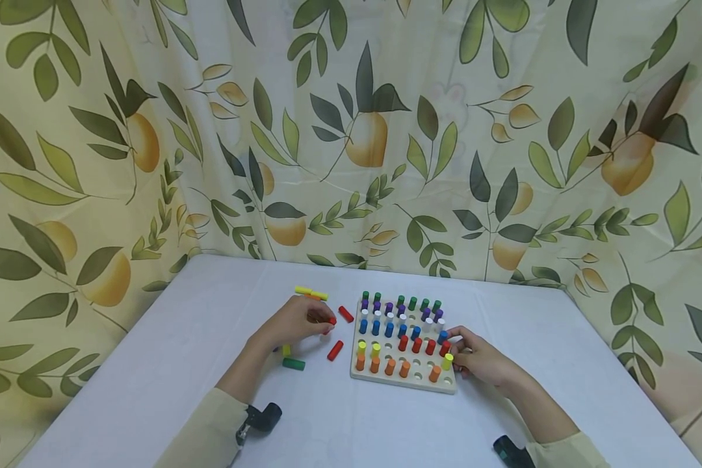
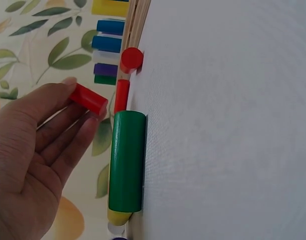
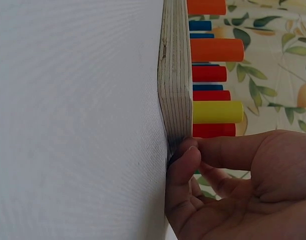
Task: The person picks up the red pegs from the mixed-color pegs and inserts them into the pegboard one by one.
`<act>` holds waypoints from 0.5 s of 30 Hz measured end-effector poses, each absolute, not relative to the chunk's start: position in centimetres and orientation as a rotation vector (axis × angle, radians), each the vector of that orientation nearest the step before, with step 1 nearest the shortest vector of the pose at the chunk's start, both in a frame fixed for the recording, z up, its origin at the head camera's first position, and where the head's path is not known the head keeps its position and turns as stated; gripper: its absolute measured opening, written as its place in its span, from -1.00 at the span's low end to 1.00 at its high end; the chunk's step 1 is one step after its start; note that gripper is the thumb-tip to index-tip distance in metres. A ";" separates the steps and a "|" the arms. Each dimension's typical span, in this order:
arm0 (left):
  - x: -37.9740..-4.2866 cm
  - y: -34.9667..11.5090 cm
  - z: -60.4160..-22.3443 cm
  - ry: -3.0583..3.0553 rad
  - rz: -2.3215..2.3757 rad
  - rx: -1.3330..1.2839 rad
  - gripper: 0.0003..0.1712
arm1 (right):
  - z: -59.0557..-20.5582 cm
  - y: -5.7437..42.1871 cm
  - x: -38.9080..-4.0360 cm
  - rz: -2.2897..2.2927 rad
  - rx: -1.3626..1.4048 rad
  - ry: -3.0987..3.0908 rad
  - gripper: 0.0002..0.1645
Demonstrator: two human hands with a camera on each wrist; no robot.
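Leaf-and-fruit patterned curtain (image 1: 351, 214) behind; white cloth-covered table (image 1: 327, 422) in front. Near table's middle: flat, pale wooden pegboard (image 1: 386, 379), bearing upright coloured cylindrical pegs (image 1: 389, 330) in rows, green farthest, then purple, white, blue, red, yellow, with orange nearest. Left hand (image 1: 295, 320), left of board, raised off cloth: thumb and fingertips brought together on one tilted, smooth red cylinder (image 2: 89, 99). Right hand (image 1: 485, 359) at board's right edge: thumb and forefinger pinching it, close beside a standing yellow peg (image 1: 447, 362). Lying on cloth between left hand and board: two loose red cylinders (image 1: 335, 351). Near left wrist: loose green cylinder (image 1: 294, 364). Just beyond left hand: loose yellow cylinders (image 1: 303, 290).
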State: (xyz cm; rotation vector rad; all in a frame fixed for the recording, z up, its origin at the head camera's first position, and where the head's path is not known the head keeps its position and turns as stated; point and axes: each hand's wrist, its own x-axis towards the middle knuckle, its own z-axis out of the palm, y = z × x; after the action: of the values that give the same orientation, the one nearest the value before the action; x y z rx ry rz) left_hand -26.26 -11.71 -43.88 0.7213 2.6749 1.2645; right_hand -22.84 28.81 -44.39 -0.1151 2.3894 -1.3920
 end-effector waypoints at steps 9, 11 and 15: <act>-26.2 -11.2 -43.8 2.688 1.256 0.734 -0.86 | -44.3 28.7 -22.9 -1.405 -0.114 2.388 -0.50; -26.2 -11.1 -43.8 2.688 1.253 0.731 -0.86 | -44.3 28.7 -22.8 -1.406 -0.114 2.384 -0.50; -26.3 -10.9 -43.8 2.691 1.250 0.726 -0.87 | -44.2 28.7 -22.7 -1.408 -0.097 2.383 -0.50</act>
State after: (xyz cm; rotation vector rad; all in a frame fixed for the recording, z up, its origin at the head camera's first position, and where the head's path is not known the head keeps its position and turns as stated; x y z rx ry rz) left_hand -26.27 -10.92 -43.83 0.7262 2.6913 1.2502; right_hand -22.67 28.72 -44.22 -0.0975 2.3828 -1.4080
